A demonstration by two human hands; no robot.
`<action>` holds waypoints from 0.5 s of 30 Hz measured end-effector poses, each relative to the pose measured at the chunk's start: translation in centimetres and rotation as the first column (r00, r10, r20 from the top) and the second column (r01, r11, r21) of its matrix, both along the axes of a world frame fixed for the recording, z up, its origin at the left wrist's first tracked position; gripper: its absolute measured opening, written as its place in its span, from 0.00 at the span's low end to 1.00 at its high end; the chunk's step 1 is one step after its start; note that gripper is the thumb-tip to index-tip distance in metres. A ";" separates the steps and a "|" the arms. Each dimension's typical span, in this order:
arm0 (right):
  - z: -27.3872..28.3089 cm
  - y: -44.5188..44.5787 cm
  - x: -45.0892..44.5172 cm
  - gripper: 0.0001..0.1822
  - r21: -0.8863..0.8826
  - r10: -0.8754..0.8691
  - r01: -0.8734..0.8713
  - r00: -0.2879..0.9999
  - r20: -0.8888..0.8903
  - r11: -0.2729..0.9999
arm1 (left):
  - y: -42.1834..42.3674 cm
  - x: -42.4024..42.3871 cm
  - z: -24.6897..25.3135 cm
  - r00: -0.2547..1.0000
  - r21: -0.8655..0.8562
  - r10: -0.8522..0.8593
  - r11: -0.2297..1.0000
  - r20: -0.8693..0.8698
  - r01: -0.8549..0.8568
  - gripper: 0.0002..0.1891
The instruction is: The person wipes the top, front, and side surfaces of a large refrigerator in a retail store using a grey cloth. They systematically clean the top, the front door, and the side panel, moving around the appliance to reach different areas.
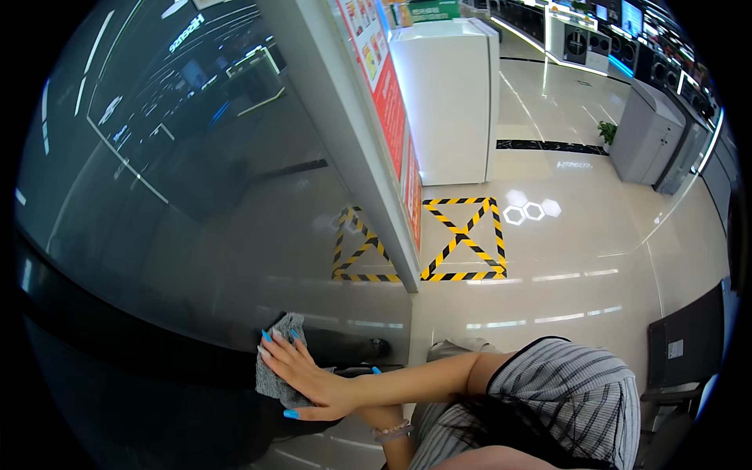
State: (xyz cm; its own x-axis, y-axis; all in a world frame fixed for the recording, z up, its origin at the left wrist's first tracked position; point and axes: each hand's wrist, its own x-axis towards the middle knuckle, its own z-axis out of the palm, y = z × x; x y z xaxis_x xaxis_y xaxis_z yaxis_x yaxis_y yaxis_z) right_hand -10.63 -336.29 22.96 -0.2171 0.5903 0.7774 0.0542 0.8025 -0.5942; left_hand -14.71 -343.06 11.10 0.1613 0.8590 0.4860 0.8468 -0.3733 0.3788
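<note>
My right hand point(308, 376) reaches across to the left, its palm pressed on a grey cloth point(273, 382). Its fingers are spread and bear bright blue nails. Under the cloth is the lower part of a large dark glossy panel point(235, 235), near its black bottom edge point(147, 335). The panel mirrors the floor, the lights and the tape marking. My left hand point(376, 371) is mostly hidden behind the right forearm; one blue fingertip and the wrist with bracelets show. What it touches cannot be seen.
A grey upright frame point(364, 164) borders the panel, with a red printed poster point(388, 117) beside it. Beyond stand a white appliance point(446, 106) and a grey cabinet point(646, 132). Yellow-black tape point(463, 237) marks the shiny floor. A dark chair-like object point(684, 341) is at right.
</note>
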 end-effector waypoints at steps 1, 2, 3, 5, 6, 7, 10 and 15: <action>0.5 -0.2 0.0 0.42 -0.025 0.010 -0.010 1.000 -0.010 1.000 | -0.3 -0.1 -0.4 0.996 0.010 0.001 1.000 -0.087 0.000 0.12; 0.6 0.0 -0.2 0.41 -0.014 -0.034 0.034 0.999 0.038 0.999 | -0.4 -0.2 -1.2 0.985 0.017 0.007 1.000 -0.173 -0.004 0.12; 0.6 0.1 -0.6 0.41 -0.019 -0.079 0.080 0.996 0.046 0.997 | -0.8 -0.8 -1.7 0.963 0.013 0.018 1.000 -0.267 -0.015 0.12; -0.3 0.5 -1.2 0.40 -0.038 -0.119 0.123 0.988 0.097 0.992 | -0.9 -0.6 -0.5 0.922 -0.125 0.108 0.990 0.373 -0.066 0.16; -0.3 1.0 -1.2 0.39 -0.017 -0.170 0.172 0.982 0.082 0.985 | -0.7 -1.4 -0.4 0.924 -0.061 0.038 0.998 0.381 -0.016 0.16; -1.1 1.5 -1.9 0.39 -0.010 -0.210 0.211 0.975 0.071 0.977 | -0.6 -2.6 -0.1 0.927 0.004 -0.029 1.000 0.375 0.029 0.17; -1.6 3.1 -1.8 0.37 0.019 -0.345 0.348 0.934 -0.089 0.937 | -0.1 -2.4 1.1 0.590 -0.101 0.106 0.994 0.801 -0.042 0.18; -5.0 5.2 -2.2 0.36 0.017 -0.359 0.363 0.926 -0.116 0.932 | 1.4 -3.2 3.1 0.484 -0.219 0.232 0.972 0.844 -0.083 0.15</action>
State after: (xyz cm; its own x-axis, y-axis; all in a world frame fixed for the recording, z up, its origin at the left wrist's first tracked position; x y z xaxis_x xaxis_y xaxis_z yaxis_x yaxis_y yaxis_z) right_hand -12.86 -331.12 17.93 0.0927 0.5827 0.8074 0.2808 0.7627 -0.5827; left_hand -17.91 -341.68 14.18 -0.4169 0.8898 0.1857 0.1110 -0.1530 0.9820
